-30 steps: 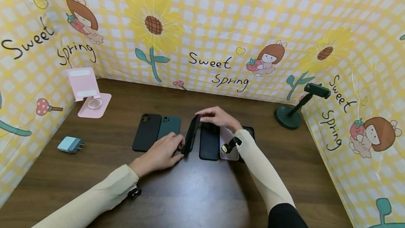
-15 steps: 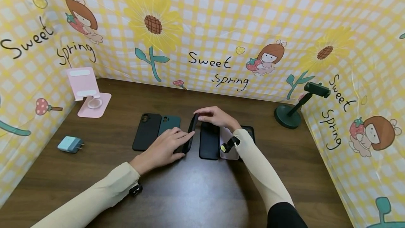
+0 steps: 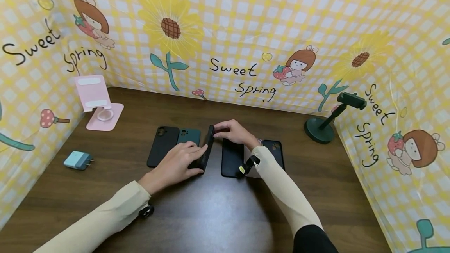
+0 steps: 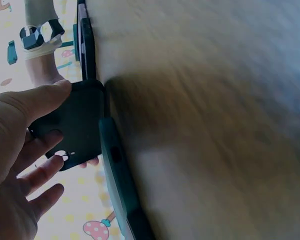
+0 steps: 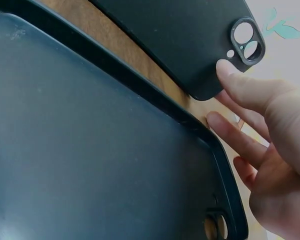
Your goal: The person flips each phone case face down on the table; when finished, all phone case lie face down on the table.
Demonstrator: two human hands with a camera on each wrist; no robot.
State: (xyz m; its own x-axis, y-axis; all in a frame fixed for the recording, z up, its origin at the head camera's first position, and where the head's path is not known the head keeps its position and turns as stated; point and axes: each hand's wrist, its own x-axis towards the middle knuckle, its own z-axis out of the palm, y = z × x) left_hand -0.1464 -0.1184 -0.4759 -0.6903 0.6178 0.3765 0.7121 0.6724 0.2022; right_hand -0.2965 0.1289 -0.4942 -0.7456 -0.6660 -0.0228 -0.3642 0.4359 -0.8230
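A black phone case [image 3: 209, 141] stands on its long edge on the table between the hands, its camera cut-outs visible in the right wrist view. My left hand [image 3: 177, 162] holds it from the left, thumb at the near end and a finger on the upper edge. At the far end, my right hand [image 3: 233, 131] pinches a corner, with the thumb beside the cut-outs. Left of it lie a teal case [image 3: 190, 135] and another black case [image 3: 163, 145]. A dark case [image 3: 231, 161] lies hollow side up to the right, partly under my right hand.
Under my right forearm lies a pale case [image 3: 254, 173], with another dark case [image 3: 275, 149] beside it. A pink phone stand [image 3: 94, 91] and a blue charger plug [image 3: 78, 161] are at left. The dark green stand [image 3: 320, 130] is at back right, near the patterned cloth wall [image 3: 225, 42].
The upright phone case has shifted left toward the teal case, with my right hand moving along. My left fingers have reached up onto the case's upper edge, and the hand has shifted slightly left.
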